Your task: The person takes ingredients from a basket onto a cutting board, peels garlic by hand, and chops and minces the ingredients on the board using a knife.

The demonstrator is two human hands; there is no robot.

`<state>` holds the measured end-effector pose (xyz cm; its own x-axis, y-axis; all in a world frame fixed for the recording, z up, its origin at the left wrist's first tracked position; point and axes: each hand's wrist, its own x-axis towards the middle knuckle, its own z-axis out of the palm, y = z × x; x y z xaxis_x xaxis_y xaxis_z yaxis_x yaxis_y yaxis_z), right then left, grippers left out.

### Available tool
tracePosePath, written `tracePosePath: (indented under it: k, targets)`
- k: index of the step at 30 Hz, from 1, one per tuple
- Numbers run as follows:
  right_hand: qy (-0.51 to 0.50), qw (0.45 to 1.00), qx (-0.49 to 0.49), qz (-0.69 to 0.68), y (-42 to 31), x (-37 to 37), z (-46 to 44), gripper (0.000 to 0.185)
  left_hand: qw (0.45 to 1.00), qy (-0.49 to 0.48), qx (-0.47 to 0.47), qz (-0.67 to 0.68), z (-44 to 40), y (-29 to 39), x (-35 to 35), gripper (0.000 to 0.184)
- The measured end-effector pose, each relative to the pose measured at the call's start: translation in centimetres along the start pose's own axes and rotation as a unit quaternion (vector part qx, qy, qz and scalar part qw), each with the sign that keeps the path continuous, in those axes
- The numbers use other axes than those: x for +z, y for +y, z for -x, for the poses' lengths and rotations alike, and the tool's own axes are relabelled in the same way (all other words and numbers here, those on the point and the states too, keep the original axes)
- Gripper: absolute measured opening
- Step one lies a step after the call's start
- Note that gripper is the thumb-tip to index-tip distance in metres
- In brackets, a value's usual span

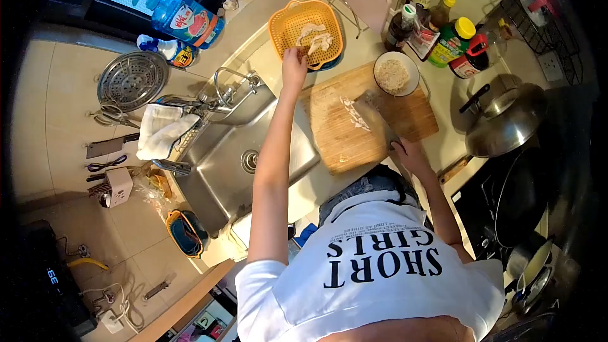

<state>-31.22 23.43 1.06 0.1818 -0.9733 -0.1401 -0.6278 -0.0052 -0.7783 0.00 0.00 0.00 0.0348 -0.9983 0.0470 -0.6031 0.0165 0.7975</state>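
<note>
My left hand (294, 68) is at the near rim of a yellow-orange colander (278, 28), its fingers bent and close together. What they hold, if anything, I cannot make out. Pale, torn-looking food pieces (320, 42) lie inside the colander, just past my fingertips. My right hand (413, 156) is closed around the handle of a cleaver (380, 123), its blade blurred over the wooden cutting board (329, 142). Small pale chopped bits (354, 114) lie along the blade's left side. A white bowl (396, 74) of finely chopped pale food sits on the board's far right corner.
A steel sink (218, 177) with a faucet (225, 95) lies left of the board. Sauce bottles (453, 41) line the back right. A lidded wok (506, 120) stands at the right, near the stove. A second cleaver (111, 146) and scissors (111, 115) are at the left.
</note>
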Motion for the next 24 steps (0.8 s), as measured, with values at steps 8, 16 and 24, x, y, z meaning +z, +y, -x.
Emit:
tracePosePath:
  k: [8,16,24]
  targets:
    - [-0.044,0.995,0.091,-0.019,-1.6,0.4,-1.3,0.026,0.970,0.122,0.163,-0.132,-6.4,0.3,2.7,0.043]
    - [-0.088,0.991,0.091,0.052,-2.7,-0.8,-4.0,0.028,0.964,0.017,0.080,-0.254,-8.5,2.0,2.0,0.027]
    - [-0.095,0.990,0.100,0.016,-1.9,-0.4,-4.3,0.028,0.994,-0.082,0.028,-0.074,-7.9,1.4,0.9,0.027]
